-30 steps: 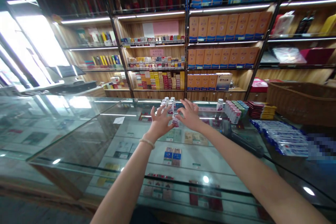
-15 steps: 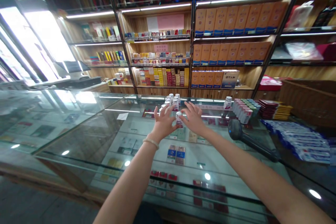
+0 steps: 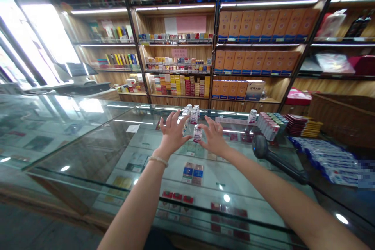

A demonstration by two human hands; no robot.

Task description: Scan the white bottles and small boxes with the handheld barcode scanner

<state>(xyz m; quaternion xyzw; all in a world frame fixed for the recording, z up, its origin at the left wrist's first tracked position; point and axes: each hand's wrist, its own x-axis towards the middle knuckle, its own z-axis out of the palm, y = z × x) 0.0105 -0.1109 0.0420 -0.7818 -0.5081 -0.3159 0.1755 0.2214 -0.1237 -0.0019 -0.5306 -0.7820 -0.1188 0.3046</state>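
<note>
A small white-capped bottle [image 3: 197, 133] with a red-and-white label stands upright on the glass counter [image 3: 164, 156], between my two hands. My left hand [image 3: 172, 134] is open beside it, thumb pointing at the bottle with a narrow gap. On the other side my right hand [image 3: 214, 136] has its fingers apart, close by the bottle; whether a fingertip touches it I cannot tell. Just behind stands a cluster of several like bottles [image 3: 193, 116], partly covered by my left fingers. Another such bottle [image 3: 252, 116] stands alone farther right.
A black handheld scanner [image 3: 272, 156] with a cable lies on the right. Beyond it are rows of small cans [image 3: 268, 127], stacked red packs [image 3: 294, 125] and blue-white packets [image 3: 325, 160]. A paper slip [image 3: 133, 128] lies left. Stocked shelves [image 3: 175, 72] line the back wall.
My left hand has moved left, off the front bottle, and its fingers have spread. My right hand has opened slightly around it. The bottle stands between them; the view has shifted a little.
</note>
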